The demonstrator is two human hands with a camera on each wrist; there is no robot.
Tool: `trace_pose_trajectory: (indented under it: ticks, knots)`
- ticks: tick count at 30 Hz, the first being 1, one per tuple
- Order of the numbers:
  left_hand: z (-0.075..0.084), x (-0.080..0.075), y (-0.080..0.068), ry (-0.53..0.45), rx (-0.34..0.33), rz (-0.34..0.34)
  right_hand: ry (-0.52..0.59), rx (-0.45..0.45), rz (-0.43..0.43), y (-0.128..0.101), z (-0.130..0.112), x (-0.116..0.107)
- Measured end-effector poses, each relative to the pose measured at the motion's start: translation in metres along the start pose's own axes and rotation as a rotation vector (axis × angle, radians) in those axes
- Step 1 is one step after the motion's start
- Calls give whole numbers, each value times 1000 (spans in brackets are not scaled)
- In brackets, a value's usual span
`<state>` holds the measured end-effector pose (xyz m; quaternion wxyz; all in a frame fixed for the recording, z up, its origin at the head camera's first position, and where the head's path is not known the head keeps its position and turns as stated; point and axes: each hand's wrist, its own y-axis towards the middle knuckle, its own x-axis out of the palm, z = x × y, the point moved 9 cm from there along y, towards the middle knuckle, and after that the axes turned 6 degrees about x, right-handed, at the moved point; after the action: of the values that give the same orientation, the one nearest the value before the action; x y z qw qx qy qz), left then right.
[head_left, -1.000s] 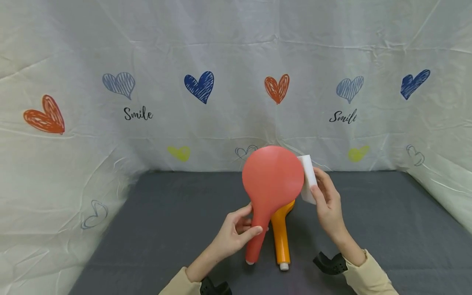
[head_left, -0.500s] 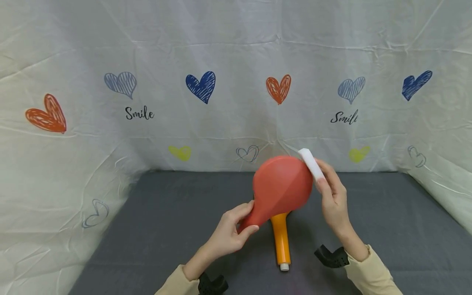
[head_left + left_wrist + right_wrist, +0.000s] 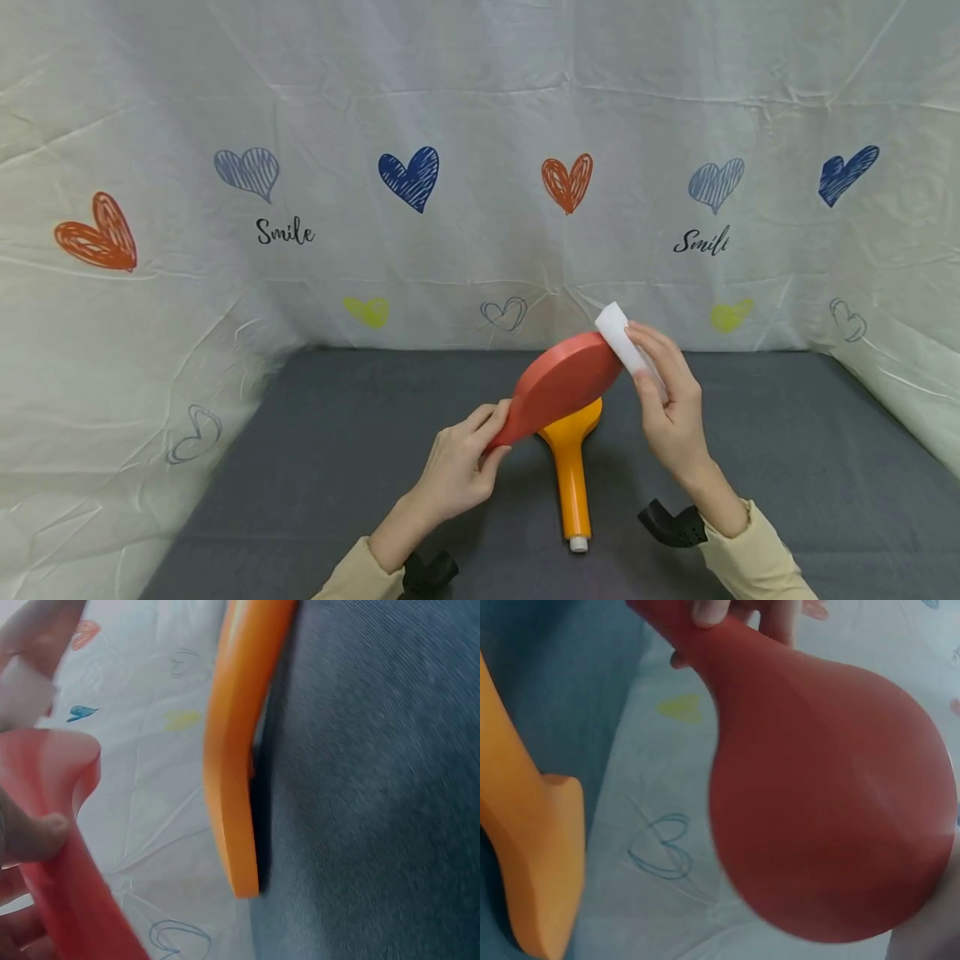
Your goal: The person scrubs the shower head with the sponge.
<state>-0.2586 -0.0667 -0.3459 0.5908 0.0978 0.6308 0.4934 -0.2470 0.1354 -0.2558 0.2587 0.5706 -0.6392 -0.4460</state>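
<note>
My left hand (image 3: 457,467) grips the handle of a red paddle (image 3: 566,379) with a round, flat head, held up tilted with its head toward the right. In my right hand (image 3: 675,408) is a white sponge block (image 3: 621,337), pinched between thumb and fingers, right at the paddle's upper right rim. The right wrist view shows the broad red face (image 3: 825,802) of the paddle; the sponge is hidden there. Below lies an orange paddle (image 3: 572,475) on the table, its handle with a white end toward me and part of its head behind the red one.
Dark grey cloth (image 3: 337,467) covers the table. A white curtain (image 3: 480,100) printed with hearts and lettering hangs along the back and sides. Each wrist carries a black mount (image 3: 672,525).
My left hand has tilted the red paddle from upright to leaning right, its face turning edge-on. My right hand has shifted the sponge along the rim to the paddle's upper edge.
</note>
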Motion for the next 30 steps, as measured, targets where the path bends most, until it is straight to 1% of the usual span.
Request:
trace_pose_trajectory:
  ticks: [3, 5, 6, 8, 9, 13, 14, 15, 16, 17, 19, 23, 26, 28, 30]
  knots:
    - [6, -1, 1, 130, 48, 8, -67, -101, -7, 3, -19, 4]
    - [9, -1, 1, 190, 75, 18, -80, -130, -5, 3, -22, 4]
    - [11, 0, 1, 212, 86, 24, -83, -124, 3, 3, -21, 3]
    - [14, 0, 2, 240, 105, 38, -76, -70, 26, 1, -12, -2]
    - [15, 0, 2, 251, 111, 46, -77, -21, 37, 0, -5, -4]
    - [17, -1, 3, 283, 109, 67, -95, 233, 28, -11, 31, -9]
    - [17, -2, 2, 296, 107, 69, -113, 279, 21, -14, 39, -10]
    - [17, -1, 2, 310, 105, 67, -134, 308, 14, -17, 45, -10]
    - [18, -1, 2, 326, 106, 64, -147, 311, 10, -19, 49, -10]
    - [19, 0, 2, 344, 107, 58, -159, 292, 15, -20, 50, -11]
    - [20, 0, 3, 385, 117, 51, -177, 207, 36, -20, 45, -11]
    - [23, 1, 4, 457, 133, 34, -212, -40, 54, -16, 6, -3]
    - [24, 3, 4, 492, 142, 14, -291, -219, 37, -21, -16, 11]
    - [25, 5, 3, 508, 146, -2, -354, -312, 29, -28, -21, 18]
    - [26, 7, 3, 522, 148, -17, -398, -355, 30, -33, -19, 21]
